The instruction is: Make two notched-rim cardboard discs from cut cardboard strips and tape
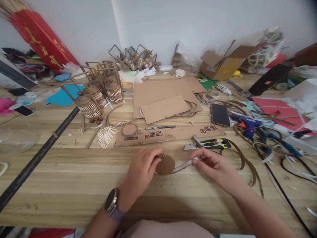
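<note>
A round brown cardboard disc (166, 165) is gripped at its left edge by my left hand (145, 165), fingers closed on it. Along the disc's rim runs a narrow cardboard strip (183, 165), pale on the side facing me. My right hand (210, 165) pinches this strip to the right of the disc. Just beyond my right hand lie a yellow-and-black utility knife (215, 144) and a small metal-ended tool. Another cardboard disc with a corrugated edge (129, 129) rests on a printed cardboard strip (170, 135) ahead.
Small striped baskets (115, 92) with tall handles stand at the back left. Pale sticks (106, 137) lie in a pile. To the right are a phone (220, 114), a blue glue gun (247, 124) and curled strips (241, 155). Cardboard sheets (153, 91) lie at the back.
</note>
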Demonstrator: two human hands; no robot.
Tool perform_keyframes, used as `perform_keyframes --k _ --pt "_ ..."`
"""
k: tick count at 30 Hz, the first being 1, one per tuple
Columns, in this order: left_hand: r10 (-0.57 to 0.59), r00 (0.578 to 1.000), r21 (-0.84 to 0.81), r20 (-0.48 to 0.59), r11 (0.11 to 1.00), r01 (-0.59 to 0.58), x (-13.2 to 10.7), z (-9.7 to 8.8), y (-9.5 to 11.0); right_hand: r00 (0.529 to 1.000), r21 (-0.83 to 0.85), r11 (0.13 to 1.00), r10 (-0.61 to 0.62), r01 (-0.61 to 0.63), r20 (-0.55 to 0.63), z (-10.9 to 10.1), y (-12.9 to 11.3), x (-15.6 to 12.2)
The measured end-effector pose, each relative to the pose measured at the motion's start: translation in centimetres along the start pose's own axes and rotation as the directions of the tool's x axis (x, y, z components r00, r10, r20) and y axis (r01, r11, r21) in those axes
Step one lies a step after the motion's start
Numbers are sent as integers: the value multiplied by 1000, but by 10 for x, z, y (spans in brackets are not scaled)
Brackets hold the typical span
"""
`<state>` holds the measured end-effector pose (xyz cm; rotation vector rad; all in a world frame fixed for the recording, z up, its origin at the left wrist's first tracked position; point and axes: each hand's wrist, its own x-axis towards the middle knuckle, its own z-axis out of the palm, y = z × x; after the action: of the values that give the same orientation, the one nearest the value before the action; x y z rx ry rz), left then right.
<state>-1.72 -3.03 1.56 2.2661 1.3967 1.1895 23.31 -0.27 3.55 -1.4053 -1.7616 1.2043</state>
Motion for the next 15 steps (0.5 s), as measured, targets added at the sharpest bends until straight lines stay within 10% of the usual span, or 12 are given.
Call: perform_keyframes --k 2,6,15 --pt "-228 972 -124 -58 968 220 -5 -6 -6 999 -46 999 12 -14 -41 -8 7 -1" --pt "-618 783 -437 -68 724 534 -11 -11 -9 1000 -196 980 10 -10 -3 -20 21 -2" --pt "-812 583 -719 13 398 570 -22 -10 -1 997 -383 923 -57 36 -45 -44 16 -18"
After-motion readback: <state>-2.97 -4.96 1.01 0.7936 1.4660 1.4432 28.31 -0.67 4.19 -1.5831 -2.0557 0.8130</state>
